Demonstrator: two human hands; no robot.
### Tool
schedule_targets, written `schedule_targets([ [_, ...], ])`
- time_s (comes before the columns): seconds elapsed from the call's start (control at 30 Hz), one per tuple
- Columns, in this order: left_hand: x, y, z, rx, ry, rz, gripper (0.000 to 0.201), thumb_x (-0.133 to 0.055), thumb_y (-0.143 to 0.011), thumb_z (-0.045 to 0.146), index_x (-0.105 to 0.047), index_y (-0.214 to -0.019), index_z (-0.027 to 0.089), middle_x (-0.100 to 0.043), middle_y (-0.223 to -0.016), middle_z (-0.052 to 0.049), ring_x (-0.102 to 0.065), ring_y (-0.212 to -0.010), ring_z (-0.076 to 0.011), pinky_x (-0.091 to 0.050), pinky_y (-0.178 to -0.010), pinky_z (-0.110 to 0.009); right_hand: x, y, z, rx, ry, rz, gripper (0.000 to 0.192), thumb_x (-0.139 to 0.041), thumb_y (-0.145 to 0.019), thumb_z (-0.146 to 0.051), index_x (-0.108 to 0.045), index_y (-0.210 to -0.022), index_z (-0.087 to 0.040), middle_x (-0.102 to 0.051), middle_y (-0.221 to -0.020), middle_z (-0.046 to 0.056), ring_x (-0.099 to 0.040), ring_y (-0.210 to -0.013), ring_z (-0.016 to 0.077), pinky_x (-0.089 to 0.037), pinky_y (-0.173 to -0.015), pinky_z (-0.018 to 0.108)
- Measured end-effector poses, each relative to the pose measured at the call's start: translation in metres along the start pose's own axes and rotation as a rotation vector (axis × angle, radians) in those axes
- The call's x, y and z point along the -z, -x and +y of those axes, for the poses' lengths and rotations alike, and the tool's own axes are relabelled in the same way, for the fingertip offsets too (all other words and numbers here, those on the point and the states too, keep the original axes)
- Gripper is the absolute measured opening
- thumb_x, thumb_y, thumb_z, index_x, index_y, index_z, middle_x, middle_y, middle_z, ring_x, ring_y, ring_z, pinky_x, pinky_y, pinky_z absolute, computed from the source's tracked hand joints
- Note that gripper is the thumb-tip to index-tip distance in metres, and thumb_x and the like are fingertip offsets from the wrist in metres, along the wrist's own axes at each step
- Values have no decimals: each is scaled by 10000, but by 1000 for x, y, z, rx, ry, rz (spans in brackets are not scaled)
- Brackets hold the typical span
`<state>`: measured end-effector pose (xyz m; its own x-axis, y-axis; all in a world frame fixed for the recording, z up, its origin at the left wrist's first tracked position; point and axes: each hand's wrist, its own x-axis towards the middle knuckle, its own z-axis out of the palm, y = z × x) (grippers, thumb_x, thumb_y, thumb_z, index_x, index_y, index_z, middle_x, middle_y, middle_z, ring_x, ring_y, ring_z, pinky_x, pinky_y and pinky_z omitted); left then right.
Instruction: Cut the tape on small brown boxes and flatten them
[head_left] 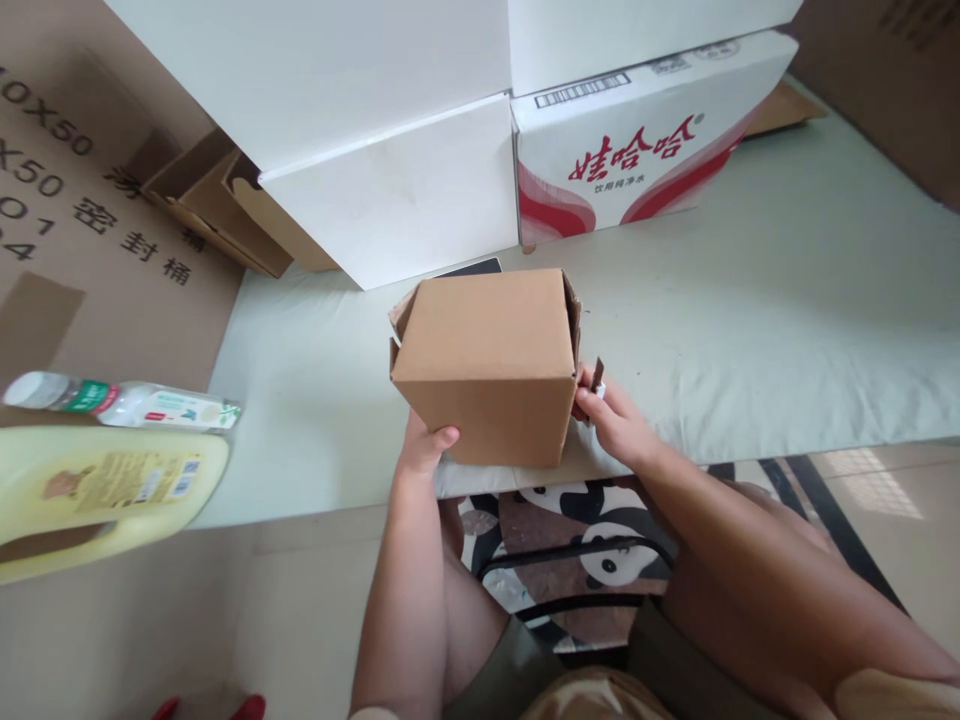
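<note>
A brown cardboard box (484,325) sits near the front edge of the cloth-covered table, its end flaps slightly apart at the left and right. My left hand (426,445) grips its lower left corner, thumb on the front face and the other fingers hidden behind the box. At the box's right side, my right hand (611,415) is closed round a small utility knife (598,375), whose blade sticks up above the fingers. Most of the knife's handle is hidden in the hand. Behind the box, a flat dark object (472,267) shows only in part.
White cartons (405,200) stand along the back, one of them a red-and-white water carton (622,150). On the left lie a clear plastic bottle (127,400) and a yellow jug (135,480), beside a large printed carton (67,200). Pale green cloth (787,330) covers the table.
</note>
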<state>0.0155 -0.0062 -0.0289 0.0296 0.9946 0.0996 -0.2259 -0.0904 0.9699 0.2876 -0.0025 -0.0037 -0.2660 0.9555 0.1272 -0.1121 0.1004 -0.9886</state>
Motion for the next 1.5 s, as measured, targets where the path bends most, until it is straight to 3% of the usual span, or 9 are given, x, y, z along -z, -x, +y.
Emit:
schedule_targets([
  [0.17, -2, -1, 1, -4, -18, -6, 788, -876, -571, 658, -677, -1205, 235, -734, -1188, -112, -694, -1147, -339, -582, -1018, -483, 0, 0, 2, 26, -41, -20, 506, -509, -923, -716, -489, -796, -226, -404, -664, -42, -346, -584, 122, -300, -556, 300],
  [0.5, -3, -2, 3, -9, -45, -26, 812, -850, -594, 695, -652, -1251, 260, -710, -1238, -122, -654, -1224, -375, -554, -1055, -529, -1, 3, 9, -13, -138, -10, 496, -536, -904, -720, -523, -844, -228, -420, -707, -28, -362, -599, 131, -316, -558, 302],
  [0.73, -5, -2, 4, 5, -29, -13, 816, -864, -579, 683, -650, -1228, 237, -706, -1220, -134, -653, -1225, -386, -546, -1054, -534, 1, 4, 20, -2, -145, -4, 520, -432, -941, -737, -550, -887, -234, -462, -749, -10, -383, -612, 140, -328, -563, 309],
  [1.0, -4, -1, 2, -7, -64, -7, 798, -840, -584, 722, -656, -1207, 259, -699, -1268, -117, -642, -1246, -379, -561, -1057, -520, 1, 2, 13, -3, -116, 0, 562, -425, -916, -781, -538, -858, -233, -439, -715, -18, -362, -585, 135, -322, -555, 313],
  [1.17, -3, -2, 3, -5, -75, -31, 798, -832, -611, 718, -650, -1217, 231, -704, -1246, -105, -631, -1252, -401, -550, -1054, -530, 1, 3, 19, -10, -137, 6, 543, -407, -937, -755, -548, -877, -235, -466, -751, -6, -383, -597, 138, -338, -557, 312],
  [1.33, -4, -2, 3, -23, -38, -21, 753, -860, -600, 676, -672, -1209, 277, -702, -1258, -114, -630, -1261, -385, -535, -1088, -555, 0, 3, 22, 3, -133, 16, 519, -397, -962, -721, -552, -859, -237, -483, -743, -2, -402, -598, 143, -365, -575, 318],
  [1.5, -8, -1, 5, 9, -26, -9, 859, -855, -585, 688, -636, -1291, 250, -707, -1258, -126, -649, -1240, -370, -552, -1066, -523, 1, 4, 23, -2, -117, 30, 512, -390, -976, -701, -564, -849, -237, -490, -738, 2, -420, -605, 150, -380, -579, 322],
])
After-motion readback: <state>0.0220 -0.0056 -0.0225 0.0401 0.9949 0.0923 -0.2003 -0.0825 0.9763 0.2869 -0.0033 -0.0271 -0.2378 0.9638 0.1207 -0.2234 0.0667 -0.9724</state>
